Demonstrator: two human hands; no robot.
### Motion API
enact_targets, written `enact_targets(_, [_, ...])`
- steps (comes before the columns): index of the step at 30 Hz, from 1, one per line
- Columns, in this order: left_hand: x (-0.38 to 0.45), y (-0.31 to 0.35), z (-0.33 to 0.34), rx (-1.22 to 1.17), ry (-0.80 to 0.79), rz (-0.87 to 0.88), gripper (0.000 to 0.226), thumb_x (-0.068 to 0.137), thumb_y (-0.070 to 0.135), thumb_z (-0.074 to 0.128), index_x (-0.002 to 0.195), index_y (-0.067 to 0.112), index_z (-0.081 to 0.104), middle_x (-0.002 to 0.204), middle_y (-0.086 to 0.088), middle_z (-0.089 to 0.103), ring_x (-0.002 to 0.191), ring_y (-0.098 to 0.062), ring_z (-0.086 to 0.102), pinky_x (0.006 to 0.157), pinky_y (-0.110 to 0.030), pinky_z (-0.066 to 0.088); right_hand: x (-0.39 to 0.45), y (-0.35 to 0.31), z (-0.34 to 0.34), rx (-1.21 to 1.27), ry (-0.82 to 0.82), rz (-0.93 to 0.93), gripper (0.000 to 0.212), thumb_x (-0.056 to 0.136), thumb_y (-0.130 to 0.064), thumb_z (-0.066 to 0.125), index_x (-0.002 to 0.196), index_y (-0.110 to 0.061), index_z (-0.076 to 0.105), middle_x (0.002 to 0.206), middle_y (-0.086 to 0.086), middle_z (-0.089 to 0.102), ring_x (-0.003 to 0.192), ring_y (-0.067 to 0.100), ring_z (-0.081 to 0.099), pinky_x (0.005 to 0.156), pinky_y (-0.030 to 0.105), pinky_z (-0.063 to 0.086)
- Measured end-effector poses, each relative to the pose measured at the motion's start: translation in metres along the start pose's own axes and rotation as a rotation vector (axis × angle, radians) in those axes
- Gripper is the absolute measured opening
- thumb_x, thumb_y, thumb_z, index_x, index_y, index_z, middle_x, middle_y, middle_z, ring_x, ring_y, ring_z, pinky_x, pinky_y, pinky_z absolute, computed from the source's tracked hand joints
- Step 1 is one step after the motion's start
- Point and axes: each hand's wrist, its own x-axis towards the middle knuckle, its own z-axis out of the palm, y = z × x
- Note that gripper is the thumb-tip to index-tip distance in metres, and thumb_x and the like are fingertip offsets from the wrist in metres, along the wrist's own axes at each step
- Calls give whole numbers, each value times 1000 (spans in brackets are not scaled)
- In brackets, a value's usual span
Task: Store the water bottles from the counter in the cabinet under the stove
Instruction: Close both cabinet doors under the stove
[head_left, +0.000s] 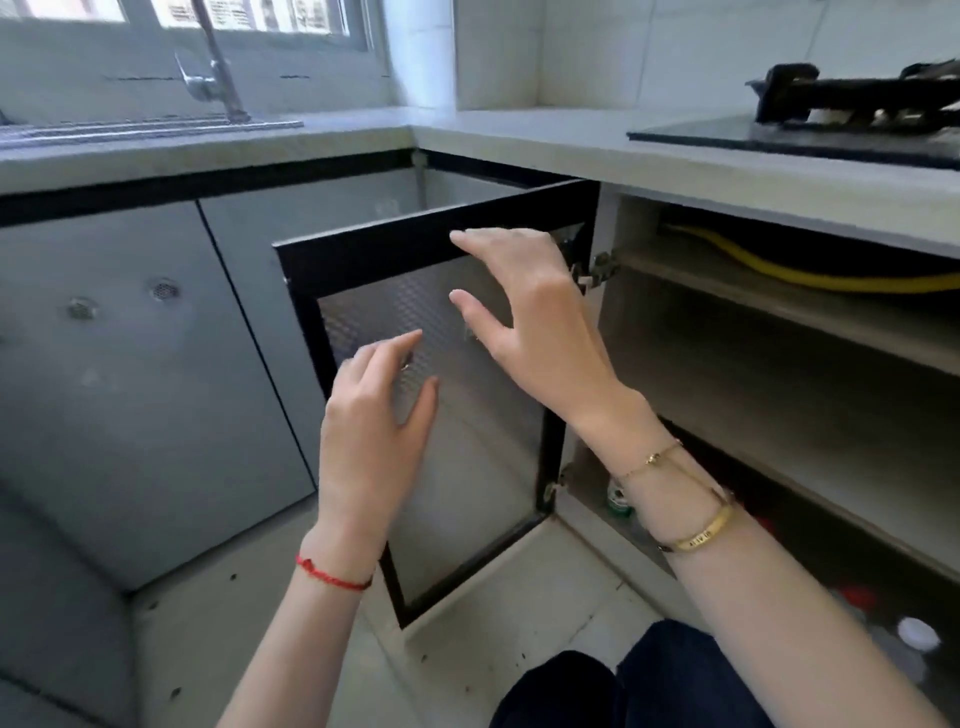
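Both hands are raised in front of an open cabinet door (431, 395), a black-framed panel with a perforated, frosted middle that swings out toward the person. The right hand (530, 317) is spread loose with its fingers straight and holds nothing; its fingertips reach the door's top rail, though whether they actually touch it cannot be told. The left hand (371, 421) hangs just below and to the left of the right one, fingers relaxed and slightly bent, also empty, in front of the door's middle panel. A red string bracelet (332, 574) sits on the left wrist, and gold bracelets (698, 530) on the right wrist. To the right of the right hand the cabinet (779, 415) under the stove (852, 119) stands open, with a pale shelf across it and a yellow hose (810, 273) running along the top recess. Below the right forearm, on the cabinet floor, stand several bottles (917, 636): a white cap and a red cap show near the right edge, and a green-labelled one sits just behind the right wrist, but they are blurred and mostly hidden. Above the hands runs the pale counter (519, 140). Far to the left of the left hand are a sink and tap (215, 78) below a window. Dark trouser knees (623, 686) show beneath both forearms.
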Motion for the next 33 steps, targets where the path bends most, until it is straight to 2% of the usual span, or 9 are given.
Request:
enact_targets(2, [3, -6, -10, 27, 66, -29, 37, 88, 14, 68, 124, 15, 62, 116, 3, 64, 108, -13, 59, 96, -4, 35, 17, -14, 13, 7, 10, -66, 46, 91, -27, 61, 133, -11, 54, 130, 3, 59, 125, 21, 48, 109, 34, 39])
enact_targets(3, [3, -10, -14, 36, 94, -44, 35, 88, 14, 68, 123, 15, 62, 115, 3, 64, 107, -14, 58, 94, -3, 34, 24, -20, 21, 8, 10, -93, 46, 91, -27, 61, 133, -11, 54, 131, 3, 59, 125, 22, 47, 108, 36, 40])
enact_targets(8, [-2, -28, -21, 89, 184, -157, 34, 88, 19, 67, 120, 13, 59, 116, -2, 56, 107, -21, 55, 92, -25, 45, 40, -41, 55, 14, -35, -165, 50, 89, -28, 62, 135, -13, 53, 138, 1, 55, 128, 23, 44, 105, 43, 41])
enact_targets(12, [-1, -43, -15, 105, 184, -242, 47, 85, 19, 71, 126, 8, 49, 122, -7, 52, 112, -25, 53, 94, -40, 49, 43, -46, 69, 13, -51, -173, 50, 89, -29, 61, 136, -14, 53, 140, 0, 54, 127, 24, 45, 105, 45, 41])
enact_targets(17, [1, -52, -6, 88, 105, -290, 74, 86, 20, 70, 147, 5, 30, 138, -11, 50, 126, -27, 49, 105, -41, 45, 42, -45, 76, 8, -75, -154, 49, 88, -29, 62, 135, -15, 54, 138, -1, 56, 127, 22, 45, 104, 45, 42])
enact_targets(20, [3, -55, -3, 86, 81, -280, 75, 87, 20, 69, 148, 3, 29, 141, -14, 48, 127, -30, 49, 107, -44, 44, 41, -45, 77, 26, -88, -140, 48, 88, -28, 62, 134, -14, 54, 138, -1, 56, 128, 21, 45, 106, 45, 41])
enact_targets(25, [1, -51, -2, 60, 89, -264, 69, 88, 13, 66, 146, 0, 33, 135, -15, 45, 126, -30, 48, 106, -40, 44, 40, -47, 71, 39, -52, -140, 48, 89, -28, 61, 134, -12, 53, 129, 0, 59, 124, 22, 47, 105, 41, 42])
enact_targets(33, [-24, -27, 2, -111, 229, -162, 35, 97, 14, 55, 131, 7, 48, 117, -3, 50, 100, -12, 55, 87, -20, 48, 24, -52, 50, 0, 20, -159, 45, 90, -37, 62, 129, -15, 59, 118, 7, 55, 115, 24, 48, 98, 40, 45])
